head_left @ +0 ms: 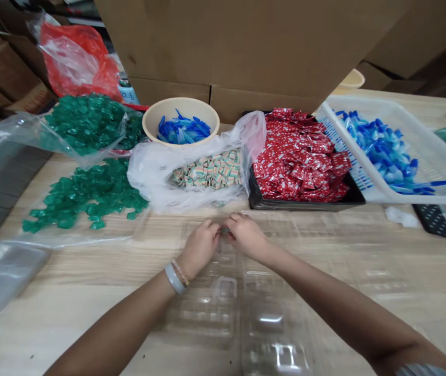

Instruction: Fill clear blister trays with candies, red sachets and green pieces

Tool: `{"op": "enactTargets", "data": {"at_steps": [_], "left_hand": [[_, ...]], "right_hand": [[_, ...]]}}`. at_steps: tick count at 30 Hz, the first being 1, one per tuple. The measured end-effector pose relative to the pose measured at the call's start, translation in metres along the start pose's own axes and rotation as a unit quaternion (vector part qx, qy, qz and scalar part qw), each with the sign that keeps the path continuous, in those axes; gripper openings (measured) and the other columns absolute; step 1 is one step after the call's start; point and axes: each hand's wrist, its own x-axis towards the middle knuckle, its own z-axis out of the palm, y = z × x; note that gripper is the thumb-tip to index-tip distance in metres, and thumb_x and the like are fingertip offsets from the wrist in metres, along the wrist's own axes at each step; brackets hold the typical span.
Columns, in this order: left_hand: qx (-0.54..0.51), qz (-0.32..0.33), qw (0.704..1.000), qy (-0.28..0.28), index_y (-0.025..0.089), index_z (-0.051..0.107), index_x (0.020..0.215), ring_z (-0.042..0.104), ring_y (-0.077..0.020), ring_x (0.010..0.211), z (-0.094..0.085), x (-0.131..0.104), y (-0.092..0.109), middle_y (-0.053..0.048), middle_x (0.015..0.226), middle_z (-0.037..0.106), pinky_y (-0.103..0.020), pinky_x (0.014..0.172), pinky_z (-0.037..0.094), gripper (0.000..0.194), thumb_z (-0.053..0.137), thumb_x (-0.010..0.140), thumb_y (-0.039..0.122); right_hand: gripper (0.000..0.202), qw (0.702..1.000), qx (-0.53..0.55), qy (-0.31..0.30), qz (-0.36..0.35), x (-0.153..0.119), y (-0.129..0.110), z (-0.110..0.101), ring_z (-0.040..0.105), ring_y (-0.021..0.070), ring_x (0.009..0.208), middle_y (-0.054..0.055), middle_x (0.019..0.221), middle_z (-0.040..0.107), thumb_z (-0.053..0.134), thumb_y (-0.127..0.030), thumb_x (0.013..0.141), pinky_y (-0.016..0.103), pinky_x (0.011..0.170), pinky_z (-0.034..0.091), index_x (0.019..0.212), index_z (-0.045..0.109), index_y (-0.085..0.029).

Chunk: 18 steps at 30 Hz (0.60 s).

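My left hand (201, 245), with a pale bangle and a beaded bracelet at the wrist, is closed in a pinch. My right hand (247, 236) is closed too, its fingertips almost meeting the left ones. A small greenish piece (225, 230) shows between the fingertips; its kind is too blurred to tell. Both hands are over clear plastic trays (207, 313) with moulded compartments, laid out on the wooden table (101, 308). Just beyond the hands, a white plastic bag (150, 183) lies open around many small striped pieces (215, 169).
Green translucent pieces (85, 193) lie on plastic at left. Behind are a cream bowl (148, 117) of blue sticks and a cardboard box (246, 47). Red packets (297, 156) fill a black tray (305, 205). A white basket (434, 133) at right holds blue pieces.
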Motion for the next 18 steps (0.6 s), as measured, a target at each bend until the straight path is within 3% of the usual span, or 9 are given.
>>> {"op": "enactTargets", "data": {"at_steps": [4, 9, 18], "left_hand": [[0.004, -0.005, 1.0, -0.001, 0.014, 0.058, 0.091, 0.054, -0.0181, 0.081, 0.002, 0.001, 0.0, -0.008, 0.088, 0.054, -0.029, 0.073, 0.043, 0.02, 0.04, 0.083, 0.017], [-0.008, -0.009, 1.0, 0.003, 0.014, 0.058, 0.091, 0.053, -0.0168, 0.08, 0.004, 0.001, -0.003, -0.007, 0.089, 0.053, -0.028, 0.073, 0.043, 0.019, 0.041, 0.083, 0.017], [0.023, 0.013, 0.999, -0.018, 0.016, 0.059, 0.084, 0.053, -0.015, 0.079, 0.0, 0.003, -0.001, -0.006, 0.086, 0.053, -0.027, 0.074, 0.043, 0.023, 0.036, 0.085, 0.018]], "right_hand": [[0.014, 0.998, 0.067, 0.016, -0.009, -0.004, 0.006, 0.012, 0.051, 0.0168, 0.084, 0.006, 0.087, 0.057, 0.049, -0.017, 0.079, 0.028, 0.075, 0.038, 0.09, 0.059, -0.017], [0.017, 0.997, 0.055, 0.049, -0.01, -0.009, 0.01, 0.017, 0.05, 0.0178, 0.084, 0.006, 0.088, 0.057, 0.053, -0.02, 0.079, 0.029, 0.076, 0.037, 0.095, 0.057, -0.017], [0.011, 0.999, -0.025, 0.041, -0.025, -0.009, 0.007, 0.009, 0.049, 0.018, 0.081, 0.005, 0.08, 0.056, 0.051, -0.022, 0.08, 0.03, 0.073, 0.035, 0.077, 0.06, -0.016]]}}
